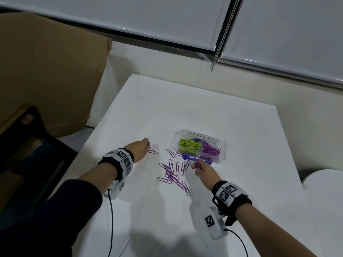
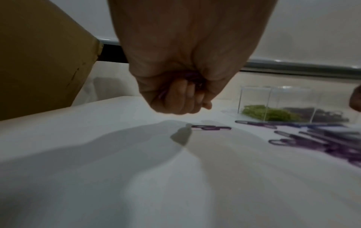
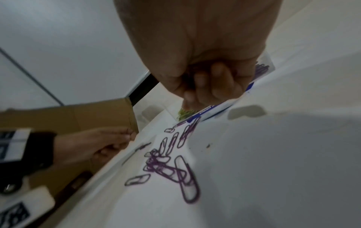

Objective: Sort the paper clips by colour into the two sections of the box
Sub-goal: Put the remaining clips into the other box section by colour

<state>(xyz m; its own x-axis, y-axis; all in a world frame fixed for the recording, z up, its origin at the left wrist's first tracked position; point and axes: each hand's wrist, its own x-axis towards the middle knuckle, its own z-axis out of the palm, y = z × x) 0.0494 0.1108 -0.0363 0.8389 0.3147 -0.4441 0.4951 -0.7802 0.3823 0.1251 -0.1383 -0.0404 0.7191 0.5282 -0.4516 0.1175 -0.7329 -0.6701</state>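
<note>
A clear two-section box point(image 1: 221, 143) stands on the white table point(image 1: 204, 108), green clips point(image 1: 189, 144) in its left section and purple clips point(image 1: 211, 150) in its right. Several loose purple clips point(image 1: 174, 175) lie in front of it. My left hand point(image 1: 143, 147) is curled into a fist round purple clips point(image 2: 192, 77), just left of a lone purple clip point(image 1: 153, 152) on the table. My right hand point(image 1: 201, 168) hovers near the box's front, fingers curled round purple clips point(image 3: 190, 66).
A large cardboard box point(image 1: 46, 71) stands off the table's left edge, with a dark chair point(image 1: 27, 138) below it. A blue label point(image 1: 196, 158) lies under the clear box. Window blinds point(image 1: 185, 19) hang behind. A white round object point(image 1: 323, 191) sits at the right.
</note>
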